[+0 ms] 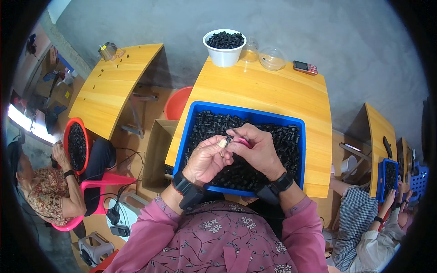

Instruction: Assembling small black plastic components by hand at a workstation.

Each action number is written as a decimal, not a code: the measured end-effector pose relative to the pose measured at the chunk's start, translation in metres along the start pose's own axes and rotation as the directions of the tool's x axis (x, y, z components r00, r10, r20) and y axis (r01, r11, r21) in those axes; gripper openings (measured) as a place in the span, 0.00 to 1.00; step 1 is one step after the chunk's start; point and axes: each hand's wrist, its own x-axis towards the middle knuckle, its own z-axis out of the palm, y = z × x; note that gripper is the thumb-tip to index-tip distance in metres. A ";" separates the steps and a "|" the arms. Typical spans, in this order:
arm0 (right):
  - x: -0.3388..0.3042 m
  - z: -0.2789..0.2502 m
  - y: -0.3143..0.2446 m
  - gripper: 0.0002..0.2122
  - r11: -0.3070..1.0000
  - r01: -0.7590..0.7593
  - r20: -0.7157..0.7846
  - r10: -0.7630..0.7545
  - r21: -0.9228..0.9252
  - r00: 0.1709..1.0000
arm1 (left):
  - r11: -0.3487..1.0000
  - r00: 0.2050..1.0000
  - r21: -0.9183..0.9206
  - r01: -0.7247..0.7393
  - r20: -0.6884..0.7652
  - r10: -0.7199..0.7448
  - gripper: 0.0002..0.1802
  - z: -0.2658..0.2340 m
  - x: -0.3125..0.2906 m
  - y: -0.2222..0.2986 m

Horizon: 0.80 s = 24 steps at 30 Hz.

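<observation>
Over a blue tray (191, 119) of small black cylindrical parts (277, 132), my two hands meet fingertip to fingertip. My left hand (203, 160) is closed, pinching a small black part (228, 139) between thumb and fingers. Something pale, perhaps a wrap, covers the left thumb tip. In my right hand (260, 146), also closed, is a small tool with a pink handle (245, 142). Its working end is at the black part, but the fingers mostly hide it, so its exact kind does not show. Dark straps with box-like devices circle both wrists.
The tray rests at the near edge of a wooden table (264, 86). At its far edge stand a white tub (225, 57) heaped with black parts, clear plastic cups (272, 59) and a phone (305, 68). A cardboard box (157, 157) sits left. Other people work at both sides.
</observation>
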 end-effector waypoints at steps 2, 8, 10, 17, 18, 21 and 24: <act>0.000 0.002 -0.006 0.09 0.995 0.068 0.031 -0.066 -0.067 0.997 | 1.000 1.000 -0.008 0.008 -0.001 -0.008 0.06 0.001 -0.001 0.001; 0.000 -0.001 -0.002 0.05 0.998 0.056 0.020 -0.055 -0.024 0.998 | 0.999 0.999 0.015 0.041 -0.012 -0.041 0.04 0.001 -0.003 0.001; 0.000 -0.001 -0.001 0.05 0.999 0.050 0.028 -0.049 -0.014 0.998 | 0.999 0.999 0.021 0.042 -0.004 -0.042 0.04 0.001 -0.003 0.002; -0.001 -0.001 -0.001 0.05 1.000 0.005 0.035 -0.005 -0.006 0.999 | 0.997 0.998 -0.029 0.067 -0.001 -0.067 0.04 0.000 -0.003 0.002; 0.000 -0.001 -0.003 0.05 1.000 0.005 0.036 -0.005 -0.006 0.999 | 0.997 0.998 -0.057 0.058 0.004 -0.058 0.04 -0.001 -0.003 0.001; -0.001 0.000 -0.008 0.06 1.000 0.005 -0.017 -0.004 0.006 1.000 | 0.991 0.998 -0.120 0.051 0.039 -0.047 0.05 -0.005 -0.001 0.001; -0.002 -0.001 -0.004 0.07 0.993 0.031 0.014 -0.029 -0.118 0.999 | 0.991 1.000 -0.134 0.012 0.028 -0.008 0.05 -0.006 0.000 0.002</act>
